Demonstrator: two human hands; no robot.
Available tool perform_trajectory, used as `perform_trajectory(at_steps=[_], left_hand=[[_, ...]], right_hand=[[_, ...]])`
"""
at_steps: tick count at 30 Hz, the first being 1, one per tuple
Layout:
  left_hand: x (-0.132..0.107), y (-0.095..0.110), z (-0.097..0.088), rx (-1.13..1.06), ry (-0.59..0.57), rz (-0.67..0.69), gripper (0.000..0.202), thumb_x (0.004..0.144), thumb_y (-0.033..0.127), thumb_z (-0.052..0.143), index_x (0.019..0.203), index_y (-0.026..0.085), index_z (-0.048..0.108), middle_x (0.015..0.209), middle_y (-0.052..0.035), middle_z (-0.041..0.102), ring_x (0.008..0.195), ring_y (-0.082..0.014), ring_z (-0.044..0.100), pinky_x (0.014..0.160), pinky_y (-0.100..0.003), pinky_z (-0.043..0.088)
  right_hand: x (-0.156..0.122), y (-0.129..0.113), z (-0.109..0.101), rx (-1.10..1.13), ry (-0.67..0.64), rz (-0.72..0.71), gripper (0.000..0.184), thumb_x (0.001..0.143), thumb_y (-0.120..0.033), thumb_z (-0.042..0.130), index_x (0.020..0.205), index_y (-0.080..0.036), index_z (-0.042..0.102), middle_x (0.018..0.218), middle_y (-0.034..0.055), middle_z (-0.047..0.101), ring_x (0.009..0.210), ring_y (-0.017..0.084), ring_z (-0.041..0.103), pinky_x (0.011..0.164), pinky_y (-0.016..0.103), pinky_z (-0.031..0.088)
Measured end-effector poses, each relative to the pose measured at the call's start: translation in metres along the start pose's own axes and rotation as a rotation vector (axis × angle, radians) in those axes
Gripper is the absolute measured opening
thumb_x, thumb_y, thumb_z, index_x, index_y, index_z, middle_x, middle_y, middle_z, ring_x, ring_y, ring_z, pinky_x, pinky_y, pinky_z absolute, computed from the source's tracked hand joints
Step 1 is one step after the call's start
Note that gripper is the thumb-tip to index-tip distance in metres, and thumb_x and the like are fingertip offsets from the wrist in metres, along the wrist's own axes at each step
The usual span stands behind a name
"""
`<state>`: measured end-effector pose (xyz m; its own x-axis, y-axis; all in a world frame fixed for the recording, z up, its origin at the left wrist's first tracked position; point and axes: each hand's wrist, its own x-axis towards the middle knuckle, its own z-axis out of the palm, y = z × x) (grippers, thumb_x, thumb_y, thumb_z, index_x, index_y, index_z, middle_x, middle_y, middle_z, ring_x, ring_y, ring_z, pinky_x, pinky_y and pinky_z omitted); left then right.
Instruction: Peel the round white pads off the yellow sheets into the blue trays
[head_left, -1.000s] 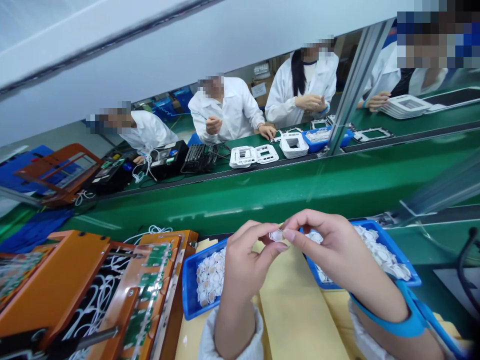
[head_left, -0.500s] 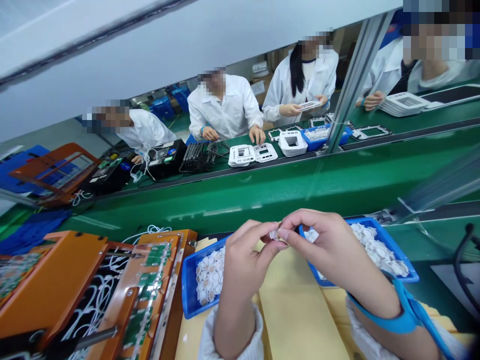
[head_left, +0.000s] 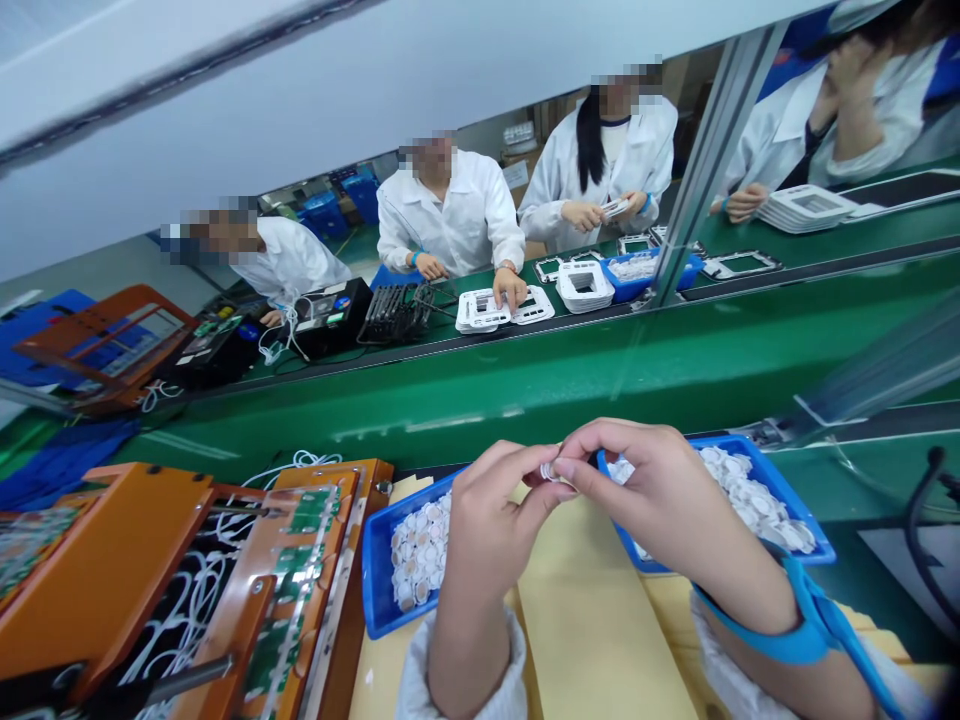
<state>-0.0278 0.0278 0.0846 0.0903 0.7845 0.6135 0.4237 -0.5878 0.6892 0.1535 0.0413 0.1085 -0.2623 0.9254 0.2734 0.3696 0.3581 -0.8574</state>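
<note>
Between the fingertips of my left hand (head_left: pixel 499 505) and my right hand (head_left: pixel 637 480) is a small round white part (head_left: pixel 549 469), pinched from both sides. My fingers cover most of it, so its details are hidden. Both hands hover over a yellowish board (head_left: pixel 592 610). Partly behind my left forearm stands a blue bin (head_left: pixel 373 575) holding many small white discs (head_left: pixel 420 550), some with tan centres. Behind my right hand, another blue bin (head_left: pixel 814 520) is heaped with white pieces (head_left: pixel 742 490). A blue strap (head_left: pixel 806 615) circles my right wrist.
To the left lie orange fixtures (head_left: pixel 142 560) with green circuit boards (head_left: pixel 304 560) and white cables (head_left: pixel 187 590). A green conveyor (head_left: pixel 480 390) runs beyond the bins. Across it, co-workers in white coats (head_left: pixel 450 215) handle white frames (head_left: pixel 484 308). A metal post (head_left: pixel 870 390) slants in at right.
My hands stay almost still around the small round part. Across the conveyor, a co-worker's hand has moved onto the white frames, and another co-worker has tilted the frame they hold.
</note>
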Motion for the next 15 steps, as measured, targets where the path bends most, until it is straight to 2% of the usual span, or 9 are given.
perform_trajectory(at_steps=[15], left_hand=[[-0.0017,-0.0019,0.0007,0.032,-0.016,0.004,0.018,0.09,0.024,0.086,0.105,0.021,0.079,0.083,0.0005,0.074,0.071,-0.0117,0.069,0.068,-0.019,0.056]], right_hand=[[0.0021,0.0024,0.0016,-0.01,-0.011,0.016,0.013,0.096,-0.025,0.068,0.085,-0.026,0.075,0.086,-0.0029,0.079,0.079,0.018,0.073,0.07,0.03,0.05]])
